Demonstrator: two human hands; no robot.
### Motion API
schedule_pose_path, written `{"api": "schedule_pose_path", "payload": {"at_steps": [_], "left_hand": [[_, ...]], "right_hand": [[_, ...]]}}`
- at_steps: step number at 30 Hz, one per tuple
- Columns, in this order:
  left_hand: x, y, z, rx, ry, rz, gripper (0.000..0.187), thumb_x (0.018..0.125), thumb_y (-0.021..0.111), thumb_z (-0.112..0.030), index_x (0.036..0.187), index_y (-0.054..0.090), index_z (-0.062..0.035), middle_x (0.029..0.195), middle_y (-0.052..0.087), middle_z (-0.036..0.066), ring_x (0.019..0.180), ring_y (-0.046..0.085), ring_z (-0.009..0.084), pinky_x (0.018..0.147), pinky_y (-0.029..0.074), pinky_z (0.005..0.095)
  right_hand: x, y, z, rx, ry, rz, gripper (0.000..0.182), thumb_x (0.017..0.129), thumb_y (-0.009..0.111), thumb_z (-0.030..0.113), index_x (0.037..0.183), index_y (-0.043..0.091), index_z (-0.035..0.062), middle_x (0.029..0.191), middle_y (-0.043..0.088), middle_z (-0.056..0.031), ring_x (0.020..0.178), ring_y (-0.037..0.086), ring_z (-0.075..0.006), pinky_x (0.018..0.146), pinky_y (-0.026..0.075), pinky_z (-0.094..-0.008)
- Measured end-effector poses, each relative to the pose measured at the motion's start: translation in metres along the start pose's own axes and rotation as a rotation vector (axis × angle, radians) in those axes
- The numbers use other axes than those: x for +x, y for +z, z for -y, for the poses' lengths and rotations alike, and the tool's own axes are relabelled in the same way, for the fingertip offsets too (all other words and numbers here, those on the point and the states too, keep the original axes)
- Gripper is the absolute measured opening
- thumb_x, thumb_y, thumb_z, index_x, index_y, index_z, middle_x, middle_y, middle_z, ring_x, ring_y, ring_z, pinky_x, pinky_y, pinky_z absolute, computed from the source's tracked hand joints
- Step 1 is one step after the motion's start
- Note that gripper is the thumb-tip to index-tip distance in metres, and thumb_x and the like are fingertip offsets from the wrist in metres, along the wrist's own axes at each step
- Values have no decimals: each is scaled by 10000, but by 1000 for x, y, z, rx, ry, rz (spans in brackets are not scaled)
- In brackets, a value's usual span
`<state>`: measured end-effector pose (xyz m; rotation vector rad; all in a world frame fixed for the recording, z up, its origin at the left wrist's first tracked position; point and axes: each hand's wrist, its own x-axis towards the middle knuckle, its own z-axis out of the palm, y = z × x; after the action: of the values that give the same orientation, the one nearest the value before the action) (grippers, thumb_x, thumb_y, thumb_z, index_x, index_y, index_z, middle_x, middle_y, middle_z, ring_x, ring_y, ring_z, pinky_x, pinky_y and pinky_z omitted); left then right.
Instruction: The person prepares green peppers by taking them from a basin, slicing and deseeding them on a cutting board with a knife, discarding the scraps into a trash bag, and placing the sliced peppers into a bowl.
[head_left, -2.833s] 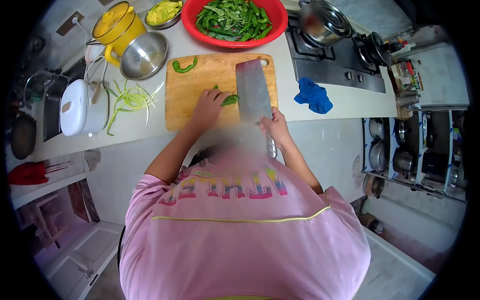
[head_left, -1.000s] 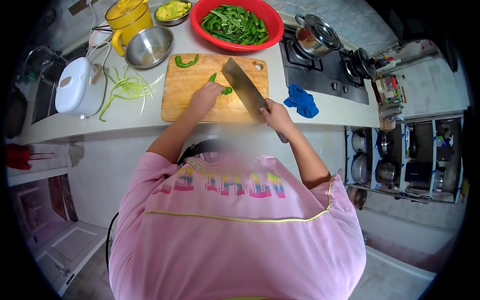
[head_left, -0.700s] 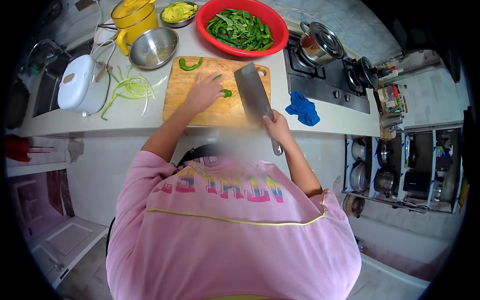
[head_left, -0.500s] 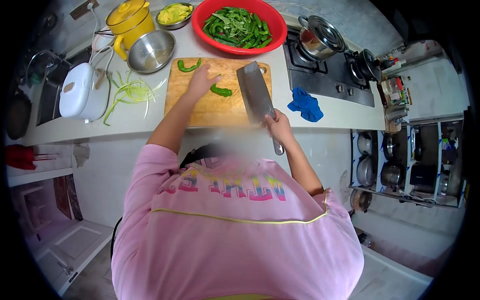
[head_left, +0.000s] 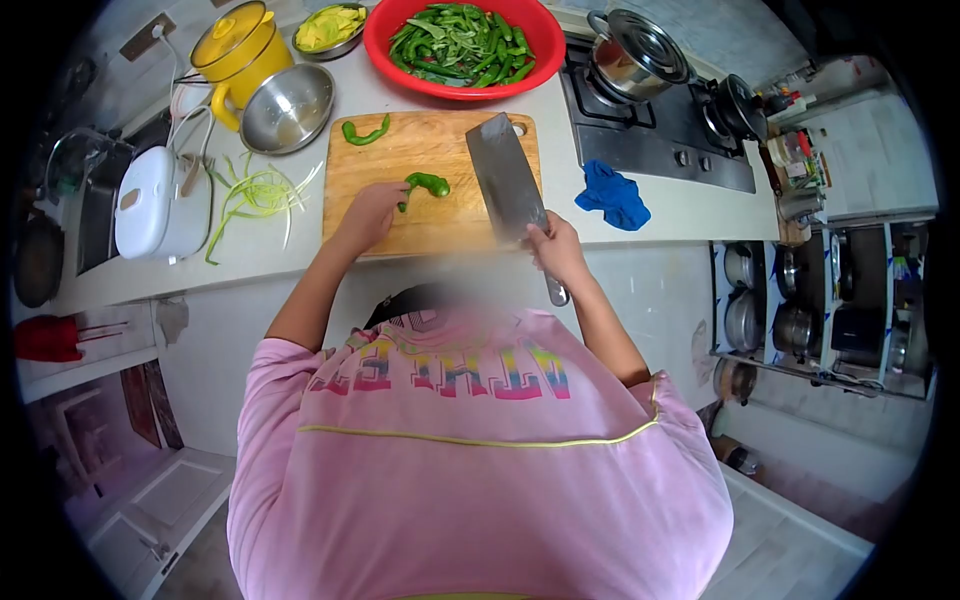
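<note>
My left hand (head_left: 370, 214) is over the left part of the wooden cutting board (head_left: 450, 225). Its fingers are closed at the left end of a curved green pepper (head_left: 430, 184); part of that end is hidden by the fingertips. A second green pepper (head_left: 367, 134) lies farther back on the board, untouched. My right hand (head_left: 556, 248) is wrapped round the handle of a cleaver (head_left: 507, 180). The cleaver's broad blade rests over the right side of the board, pointing away from me.
Behind the board stands a red basin (head_left: 553, 62) of green peppers. A steel bowl (head_left: 290, 105), yellow pot (head_left: 238, 55), white appliance (head_left: 160, 205) and green-white strips (head_left: 262, 192) are on the left. At right are a blue cloth (head_left: 612, 195) and a stove (head_left: 650, 150) with a pot (head_left: 635, 60).
My left hand has come back toward me, its spread fingers closing on the near pepper, which has turned and shifted slightly left. The cleaver stays in my right hand. The camera view has shifted slightly.
</note>
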<state>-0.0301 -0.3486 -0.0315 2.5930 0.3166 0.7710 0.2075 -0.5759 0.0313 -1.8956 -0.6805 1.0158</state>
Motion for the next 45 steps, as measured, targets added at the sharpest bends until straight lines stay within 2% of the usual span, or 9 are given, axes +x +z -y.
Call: {"api": "schedule_pose_path", "payload": {"at_steps": [2, 5, 9, 10, 14, 23, 26, 37, 45], "left_hand": [[-11, -13, -9, 126, -8, 59, 292, 679, 552, 37, 956, 579, -52, 1076, 588, 112, 951, 554, 308, 807, 452, 380], [-2, -17, -30, 104, -80, -159, 305, 686, 554, 26, 977, 585, -60, 1082, 586, 96, 971, 548, 299, 841, 444, 381], [20, -1, -36, 49, 29, -78, 273, 723, 542, 0, 987, 590, -52, 1057, 586, 87, 969, 555, 276, 833, 456, 352], [18, 9, -31, 34, 17, -81, 262, 733, 539, -10, 985, 594, -52, 1038, 590, 86, 964, 559, 270, 828, 462, 345], [4, 30, -27, 86, -11, -176, 224, 761, 544, -44, 974, 614, -55, 948, 604, 79, 933, 578, 245, 788, 489, 317], [5, 29, -32, 117, -76, -187, 152, 767, 562, -84, 905, 625, -79, 899, 608, 14, 888, 584, 176, 721, 502, 281], [5, 29, -30, 98, -97, -156, 157, 762, 563, -90, 905, 626, -80, 889, 604, 14, 890, 580, 174, 704, 504, 284], [1, 34, -23, 96, -84, -157, 192, 748, 555, -66, 926, 626, -82, 924, 622, 25, 902, 592, 184, 732, 512, 282], [2, 34, -24, 120, -54, -156, 182, 752, 530, -55, 909, 619, -74, 874, 581, 29, 895, 570, 189, 716, 508, 288]], "right_hand": [[1, 0, 2, -56, -22, 9, 119, 900, 522, 110, 959, 554, 12, 577, 521, -35, 434, 491, -106, 400, 413, -262], [5, -2, 9, -130, -5, 46, 125, 902, 522, 121, 946, 567, 13, 578, 522, -22, 438, 488, -93, 406, 418, -251], [8, 6, 13, -385, -221, 15, 164, 873, 558, 146, 931, 564, -7, 596, 568, -133, 448, 558, -213, 448, 443, -338], [5, 9, 19, -445, -234, 12, 184, 856, 573, 167, 912, 556, -7, 639, 581, -202, 543, 595, -327, 523, 462, -407], [-5, 28, 53, -669, -448, 8, 175, 860, 546, 184, 884, 544, 11, 704, 601, -225, 690, 589, -409, 617, 460, -479], [-2, 46, 85, -1002, -469, 151, 217, 877, 509, 219, 846, 491, 5, 655, 578, -237, 653, 581, -416, 603, 442, -491], [8, 58, 84, -1126, -509, 223, 143, 840, 513, 133, 860, 477, -3, 647, 600, -217, 635, 609, -381, 591, 480, -466], [11, 58, 86, -919, -578, 33, 187, 861, 547, 216, 841, 523, 32, 622, 578, -214, 608, 586, -397, 550, 456, -485], [4, 65, 83, -1135, -512, 146, 141, 830, 536, 140, 821, 498, 5, 615, 587, -202, 614, 604, -385, 553, 473, -474]]}}
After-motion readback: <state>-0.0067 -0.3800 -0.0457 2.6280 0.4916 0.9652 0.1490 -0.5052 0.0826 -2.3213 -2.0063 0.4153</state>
